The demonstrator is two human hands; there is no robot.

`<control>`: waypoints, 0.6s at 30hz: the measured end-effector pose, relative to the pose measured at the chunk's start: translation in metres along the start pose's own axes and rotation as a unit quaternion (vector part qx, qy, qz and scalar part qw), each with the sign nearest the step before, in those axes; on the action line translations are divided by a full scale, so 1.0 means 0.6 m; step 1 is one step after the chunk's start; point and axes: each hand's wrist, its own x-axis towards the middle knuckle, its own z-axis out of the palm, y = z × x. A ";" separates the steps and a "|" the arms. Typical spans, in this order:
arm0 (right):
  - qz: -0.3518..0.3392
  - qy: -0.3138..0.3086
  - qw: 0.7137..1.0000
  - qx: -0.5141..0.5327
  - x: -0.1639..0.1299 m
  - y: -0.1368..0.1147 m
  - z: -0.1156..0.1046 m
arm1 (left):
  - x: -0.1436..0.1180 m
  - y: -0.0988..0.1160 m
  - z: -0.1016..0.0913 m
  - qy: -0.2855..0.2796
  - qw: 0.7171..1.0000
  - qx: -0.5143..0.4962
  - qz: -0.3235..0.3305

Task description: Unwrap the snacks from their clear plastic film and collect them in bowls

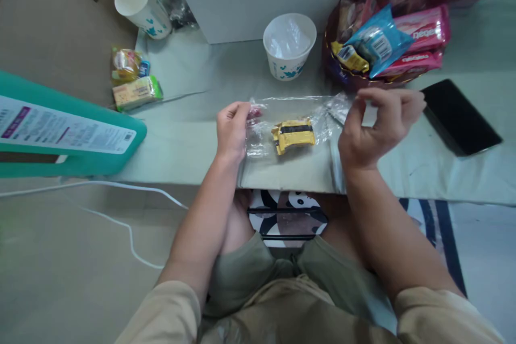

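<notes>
My left hand [234, 131] pinches the left end of a clear plastic bag [260, 145]. A small reddish patch shows at the bag beside its fingertips. A yellow snack packet [296, 135] with a dark stripe lies at the middle of the bag; whether it is inside or under the film I cannot tell. Just past the bag's crumpled right end, my right hand [381, 126] is raised with thumb and forefinger closed together. Whatever it pinches, if anything, is too small to make out.
Behind the bag stands a paper cup [290, 59] with clear plastic in it. A snack basket [334, 72] and black phone [463, 117] are to the right. Leftward are another paper cup [151, 19], small snack packs [137, 92] and a green container [121, 158]. A white box [262, 0] rises behind.
</notes>
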 end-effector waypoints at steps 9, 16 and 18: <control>-0.129 -0.278 0.952 -0.011 -0.030 -0.066 0.030 | 0.000 -0.001 -0.008 -0.076 0.991 0.093 -0.062; -0.259 -0.317 0.911 0.057 -0.049 -0.066 -0.012 | 0.024 -0.021 -0.011 -0.018 0.999 0.032 -0.024; -0.258 -0.375 0.889 0.052 -0.062 -0.068 -0.021 | 0.027 -0.024 -0.019 -0.036 0.998 0.035 -0.038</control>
